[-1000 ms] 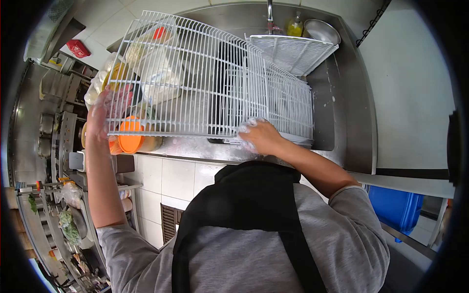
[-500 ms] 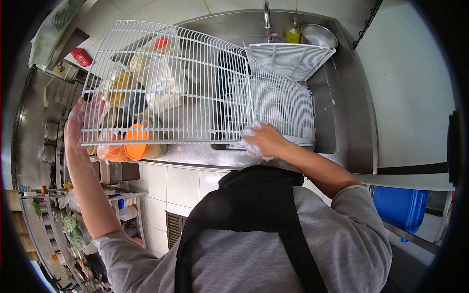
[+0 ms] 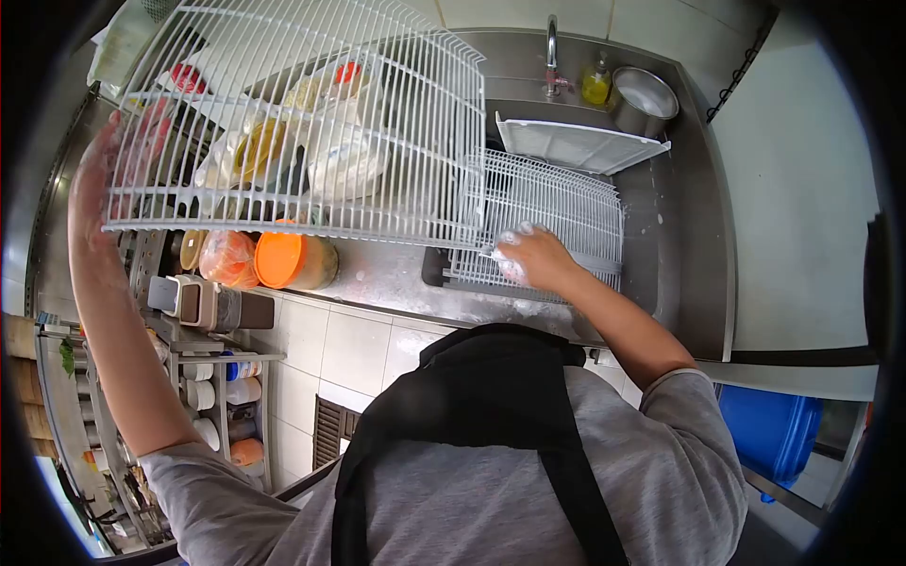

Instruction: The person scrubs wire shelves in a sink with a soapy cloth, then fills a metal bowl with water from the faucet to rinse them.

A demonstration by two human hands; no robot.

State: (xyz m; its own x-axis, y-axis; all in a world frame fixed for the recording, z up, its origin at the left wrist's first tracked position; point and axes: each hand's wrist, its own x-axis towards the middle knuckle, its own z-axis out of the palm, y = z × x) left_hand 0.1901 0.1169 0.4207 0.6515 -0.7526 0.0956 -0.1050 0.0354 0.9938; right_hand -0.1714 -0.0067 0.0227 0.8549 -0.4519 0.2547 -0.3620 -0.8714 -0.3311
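The left grip (image 3: 94, 170) is clamped on the left edge of the raised white wire rack (image 3: 415, 156). The right grip (image 3: 540, 259) is closed, foamy, at its lower right corner; what is inside, I cannot tell. Beyond this grip, other racks (image 3: 566, 203) lie in the sink (image 3: 651, 226). Between both grips, the orange-lidded container (image 3: 288, 260) stands on the desk (image 3: 377, 283).

At the upper left of the frame I see the left hand (image 3: 92, 170) at the outer edge of a raised white wire rack (image 3: 293, 113). The soapy right hand (image 3: 533, 257), near the center, is at its lower right corner. Right of center, more racks (image 3: 557, 208) lie in the sink (image 3: 665, 274); an orange-lidded container (image 3: 300, 261) stands on the metal surface (image 3: 387, 283) at center left.
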